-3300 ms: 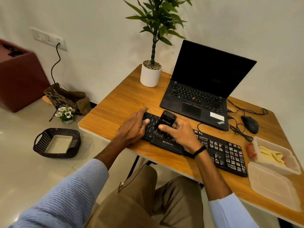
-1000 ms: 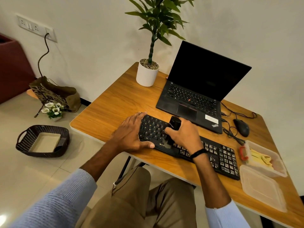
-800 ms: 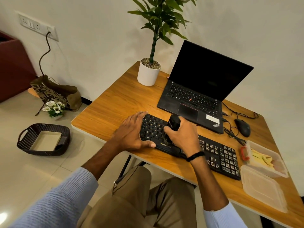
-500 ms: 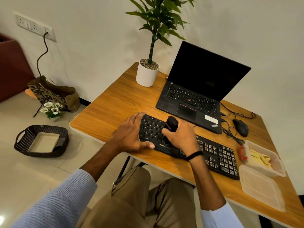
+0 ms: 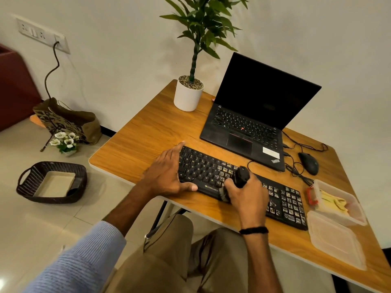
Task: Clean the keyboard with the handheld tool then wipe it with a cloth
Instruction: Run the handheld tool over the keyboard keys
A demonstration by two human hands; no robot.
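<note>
Shifted since half a second ago: right hand (image 5: 247, 197) and handheld tool (image 5: 241, 176), carried rightward along the keyboard (image 5: 203, 166) and toward its near edge.

1. Right hand: fingers wrapped round the black handheld tool, whose bristled end (image 5: 223, 193) met the keyboard's near edge beside the maker's name.
2. Left hand (image 5: 167, 174): lay flat over the keyboard's left end, fingers straight, thumb along the front edge, grasping nothing.
3. Keyboard: black, lay slantwise across the near part of the wooden table (image 5: 148, 134).
4. Clear lid (image 5: 336, 242): lay at the table's right, just beside a clear tub (image 5: 338, 201) with yellow contents.
5. Mouse (image 5: 309, 163): black, wired, beyond the tub.
6. Laptop (image 5: 254, 115): open, screen dark, behind the keyboard.
7. Potted plant (image 5: 188, 96): white pot, far left corner.
</note>
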